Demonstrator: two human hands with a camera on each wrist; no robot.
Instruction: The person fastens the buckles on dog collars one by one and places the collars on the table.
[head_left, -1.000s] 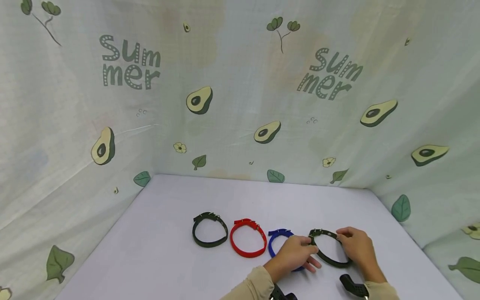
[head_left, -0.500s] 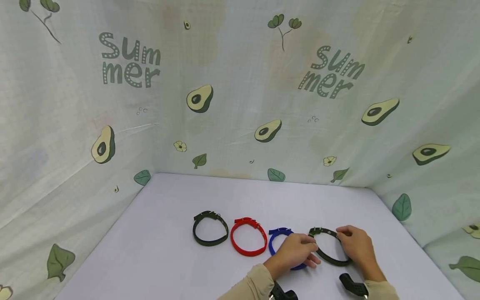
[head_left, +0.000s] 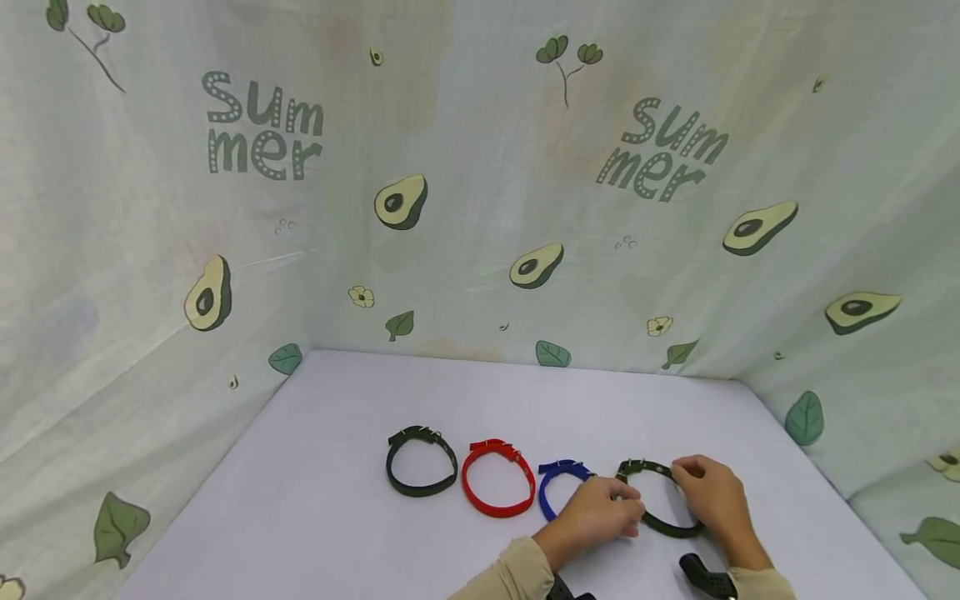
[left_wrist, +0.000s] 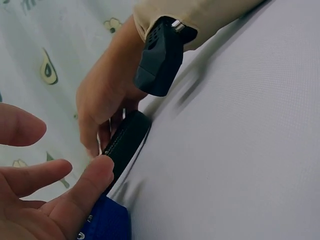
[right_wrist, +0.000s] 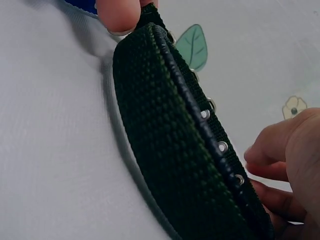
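A dark green collar point(head_left: 671, 529) with metal eyelets stands as a loop on the table, at the right end of a row of collars. My left hand point(head_left: 600, 510) is at its left side, over part of a blue collar point(head_left: 550, 492). In the left wrist view the left fingers are spread and one fingertip point(left_wrist: 102, 167) touches the green collar. My right hand point(head_left: 712, 496) rests at the green collar's right side with relaxed fingers. The right wrist view shows these fingers point(right_wrist: 272, 145) beside the eyelets; their contact is partly hidden.
A red collar point(head_left: 497, 510) and another dark green collar point(head_left: 422, 490) stand looped further left on the white table point(head_left: 300, 517). A printed cloth point(head_left: 465, 125) hangs behind and at both sides. Black wrist devices point(head_left: 705, 575) sit at the cuffs.
The left fingers, stretched out lower before, have drawn up closer together beside the green collar. The right hand and the collars have stayed in place; the head view shifted slightly.
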